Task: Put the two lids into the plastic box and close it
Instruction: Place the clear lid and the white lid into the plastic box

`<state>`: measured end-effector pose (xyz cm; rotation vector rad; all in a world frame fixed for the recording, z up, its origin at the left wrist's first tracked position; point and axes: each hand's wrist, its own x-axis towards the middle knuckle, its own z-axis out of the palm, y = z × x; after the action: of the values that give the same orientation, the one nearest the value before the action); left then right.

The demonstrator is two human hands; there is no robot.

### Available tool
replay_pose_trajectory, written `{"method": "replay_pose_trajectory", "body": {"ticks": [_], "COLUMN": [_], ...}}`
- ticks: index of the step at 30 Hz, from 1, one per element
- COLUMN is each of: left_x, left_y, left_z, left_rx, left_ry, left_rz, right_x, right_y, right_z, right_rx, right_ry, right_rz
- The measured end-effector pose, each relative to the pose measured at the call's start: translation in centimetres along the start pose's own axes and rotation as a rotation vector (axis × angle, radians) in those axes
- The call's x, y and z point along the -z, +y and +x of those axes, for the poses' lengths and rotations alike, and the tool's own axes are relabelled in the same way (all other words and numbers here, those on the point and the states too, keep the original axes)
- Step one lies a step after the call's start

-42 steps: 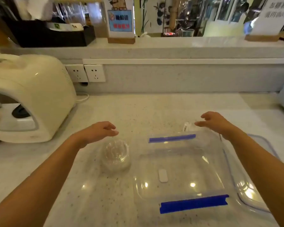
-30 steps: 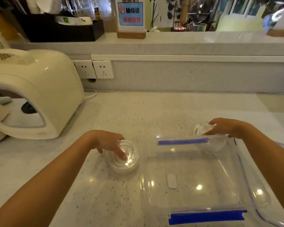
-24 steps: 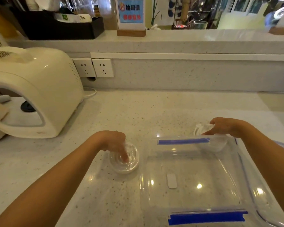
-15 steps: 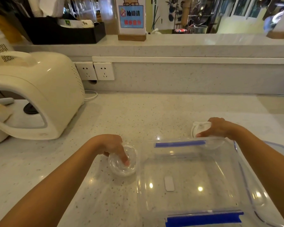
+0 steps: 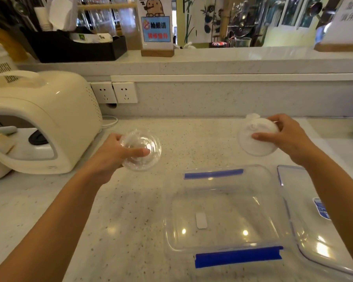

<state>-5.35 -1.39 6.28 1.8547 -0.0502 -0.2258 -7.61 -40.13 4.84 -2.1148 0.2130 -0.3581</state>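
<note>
Above the pale speckled stone counter (image 5: 192, 131), the left hand (image 5: 108, 157) holds a round clear plastic dome lid (image 5: 142, 152), with the thumb pressed on its centre and the other fingers hidden behind it. The right hand (image 5: 287, 137) holds a round white frosted plastic lid (image 5: 255, 137) in the air, with the thumb on its face and the fingertips curled over its far edge. These 2 lids are well apart from each other, and both are lifted off the counter.

Below them the clear rectangular plastic box (image 5: 228, 208) sits open on the counter, with 2 strips of blue tape, 1 on its far rim and 1 on its near rim. Nothing but a small white label shows on its bottom. Just beside the box on the right lies its flat clear box cover (image 5: 306, 216), which carries a blue sticker. At the far left a cream-coloured rounded appliance (image 5: 45, 119) stands near 2 white wall sockets (image 5: 114, 92).
</note>
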Motion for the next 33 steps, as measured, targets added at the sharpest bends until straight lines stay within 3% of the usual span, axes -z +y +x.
{"method": "replay_pose_trajectory", "body": {"ticks": [5,11,19,23,30,33], "left_x": [-1.9,-6.0,-11.1,-12.9,-13.5,-13.8], "left_y": [2.4,2.1,-0.9,-1.9,-2.4,-3.0], "left_z": [-4.2,-5.9,-2.3,-0.7,0.7,0.7], "left_rx": [-0.175,-0.160,-0.009,-0.032,0.035,-0.026], "left_ry": [-0.087,-0.453,-0.777,-0.849,-0.785,-0.738], "left_rz": [-0.109,0.256,0.579,0.828,0.886,0.942], "right_x": [2.3,2.1,-2.5,-4.3,-5.5,-5.7], "right_y": [-3.8,-4.5,-1.5,-0.2,1.6,2.3], "right_z": [-4.0,-6.5,-7.0,-6.8,-6.4,-6.4], "right_rx": [0.130,0.144,0.035,-0.023,-0.098,-0.100], "right_ry": [-0.202,-0.634,-0.947,-0.989,-0.908,-0.848], "right_rz": [0.026,-0.106,-0.339,-0.414,-0.422,-0.448]}}
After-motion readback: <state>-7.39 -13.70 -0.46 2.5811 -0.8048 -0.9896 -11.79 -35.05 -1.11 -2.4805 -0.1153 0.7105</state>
